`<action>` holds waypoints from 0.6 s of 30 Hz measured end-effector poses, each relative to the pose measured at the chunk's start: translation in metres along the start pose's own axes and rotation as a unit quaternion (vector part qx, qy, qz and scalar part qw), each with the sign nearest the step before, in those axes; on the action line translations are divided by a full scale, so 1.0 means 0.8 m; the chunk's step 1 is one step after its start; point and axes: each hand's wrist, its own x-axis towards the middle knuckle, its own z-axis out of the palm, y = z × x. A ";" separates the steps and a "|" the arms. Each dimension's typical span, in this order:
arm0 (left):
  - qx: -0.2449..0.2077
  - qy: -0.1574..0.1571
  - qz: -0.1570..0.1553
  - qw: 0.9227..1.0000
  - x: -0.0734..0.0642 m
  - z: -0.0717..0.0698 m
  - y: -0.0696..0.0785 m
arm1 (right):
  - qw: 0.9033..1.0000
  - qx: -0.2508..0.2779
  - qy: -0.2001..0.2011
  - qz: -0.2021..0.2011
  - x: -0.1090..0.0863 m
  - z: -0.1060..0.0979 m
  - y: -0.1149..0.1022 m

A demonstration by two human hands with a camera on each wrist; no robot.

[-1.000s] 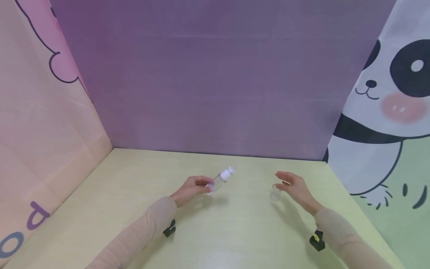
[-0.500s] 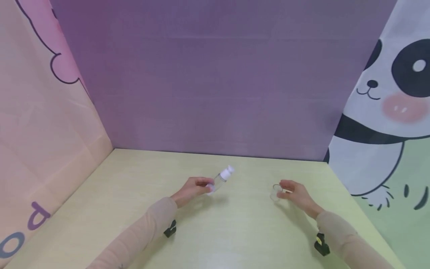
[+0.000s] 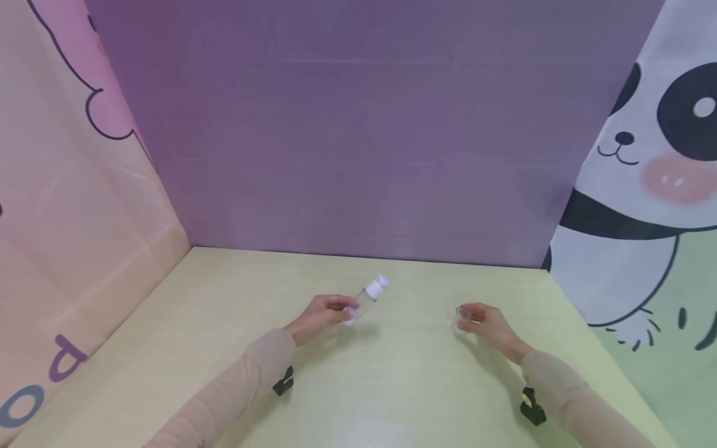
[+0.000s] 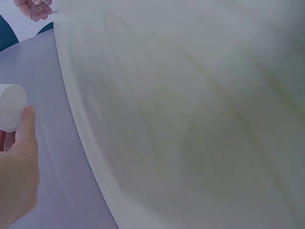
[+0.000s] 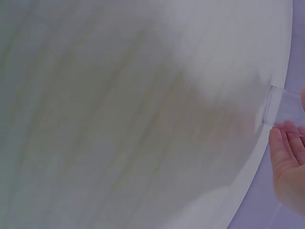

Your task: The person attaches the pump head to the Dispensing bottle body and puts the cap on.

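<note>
My left hand [image 3: 319, 318] grips a small clear pump bottle [image 3: 365, 302] by its lower end. The bottle tilts, its white pump head up and to the right. In the left wrist view, the bottle's round white base [image 4: 12, 109] shows by the thumb. Farther right, my right hand [image 3: 493, 326] pinches a small clear cap [image 3: 459, 320] between thumb and fingers. The right wrist view shows this see-through cap [image 5: 282, 107] sticking out past the fingertips, partly cut off by the frame edge. Bottle and cap are well apart.
Both hands are over a pale yellow table [image 3: 392, 386]. A purple backdrop [image 3: 358, 137] rises at its far edge, with a pink panel [image 3: 73, 205] at left and a panda-print panel [image 3: 622, 261] at right. Black devices [image 3: 284, 381] hang at the wrists.
My right hand, its fingers spread at the cap a second ago, first lowered beside it and now has its thumb and fingers closed round it. The left hand and bottle hold nearly still.
</note>
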 end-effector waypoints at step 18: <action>-0.013 -0.012 0.005 1.000 0.000 -0.004 0.000 | 0.998 -0.024 0.044 -0.021 0.000 -0.008 -0.013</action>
